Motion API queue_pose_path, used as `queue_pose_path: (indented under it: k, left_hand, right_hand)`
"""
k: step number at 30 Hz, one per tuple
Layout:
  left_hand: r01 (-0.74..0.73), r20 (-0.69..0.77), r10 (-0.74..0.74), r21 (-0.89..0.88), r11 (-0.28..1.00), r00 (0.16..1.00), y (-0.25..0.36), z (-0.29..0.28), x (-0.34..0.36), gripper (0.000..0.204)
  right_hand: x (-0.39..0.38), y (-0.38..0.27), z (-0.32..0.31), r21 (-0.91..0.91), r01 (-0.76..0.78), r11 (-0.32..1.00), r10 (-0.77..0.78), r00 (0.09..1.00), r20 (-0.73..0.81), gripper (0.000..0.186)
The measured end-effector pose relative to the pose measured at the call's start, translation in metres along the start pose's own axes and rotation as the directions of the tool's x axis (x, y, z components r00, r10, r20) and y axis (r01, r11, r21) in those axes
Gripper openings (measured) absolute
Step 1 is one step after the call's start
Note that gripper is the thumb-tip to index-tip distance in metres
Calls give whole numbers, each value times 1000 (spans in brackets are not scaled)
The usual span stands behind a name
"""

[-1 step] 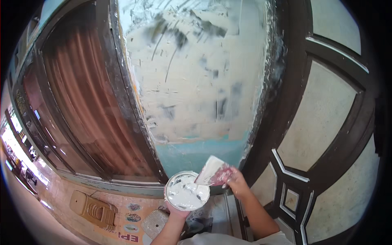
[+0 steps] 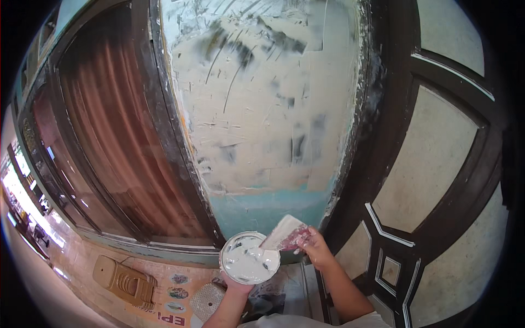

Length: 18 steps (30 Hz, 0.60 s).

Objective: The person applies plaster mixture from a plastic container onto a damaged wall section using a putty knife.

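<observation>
My left hand (image 2: 235,288) holds up a round white tub (image 2: 249,258) of pale putty from underneath. My right hand (image 2: 315,249) grips a wide putty knife (image 2: 284,233), its smeared blade resting at the tub's right rim. Both are low in front of a wall panel (image 2: 268,98) coated in whitish putty with dark streaks. A bare teal strip (image 2: 268,210) shows along the bottom of the panel, just above the tub.
Dark wooden frames flank the panel: a brown curtained window (image 2: 126,136) on the left and a panelled door (image 2: 432,164) with white trim on the right. Far below lie a tan plastic stool (image 2: 123,281), printed sheets and a round perforated object (image 2: 205,300).
</observation>
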<state>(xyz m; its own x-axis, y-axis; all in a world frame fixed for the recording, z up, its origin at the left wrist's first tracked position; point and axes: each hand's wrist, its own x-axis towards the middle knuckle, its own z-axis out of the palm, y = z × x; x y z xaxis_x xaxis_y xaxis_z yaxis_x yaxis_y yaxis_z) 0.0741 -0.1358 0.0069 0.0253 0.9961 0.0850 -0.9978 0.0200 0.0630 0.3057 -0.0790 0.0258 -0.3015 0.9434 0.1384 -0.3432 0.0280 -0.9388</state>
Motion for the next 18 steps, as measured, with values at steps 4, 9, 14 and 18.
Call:
queue_pose_path:
  k: [4,9,14,18]
  left_hand:
    - [-28,-11,29,98,995,1000,18,0,8,62]
    - [-106,-23,107,8,994,994,45,-5,41,60]
    - [-166,4,166,80,983,986,68,-6,94,58]
    - [-139,87,131,87,987,988,93,-15,125,58]
  right_hand:
    - [21,39,-16,-208,132,969,-120,990,73,35]
    - [57,23,17,-242,-91,966,117,989,96,26]
    - [115,27,34,-77,-102,992,117,968,222,31]
    - [148,-3,46,-63,-133,989,147,919,366,35]
